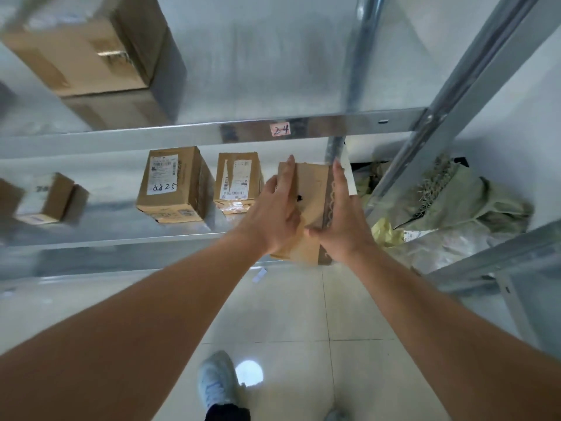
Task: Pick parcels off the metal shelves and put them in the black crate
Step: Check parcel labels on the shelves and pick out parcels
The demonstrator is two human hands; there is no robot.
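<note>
Two hands, left hand [280, 208] and right hand [341, 218], press flat-fingered on opposite sides of a box [312, 196] at the shelf's [121, 235] front right edge; stiff, probably light, best clamped by its side walls.

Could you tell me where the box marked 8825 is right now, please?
In the head view, the box marked 8825 stands on the lower metal shelf, left of centre, beside the torn-label box.

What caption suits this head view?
Both hands press a box between them at the shelf edge.
</note>
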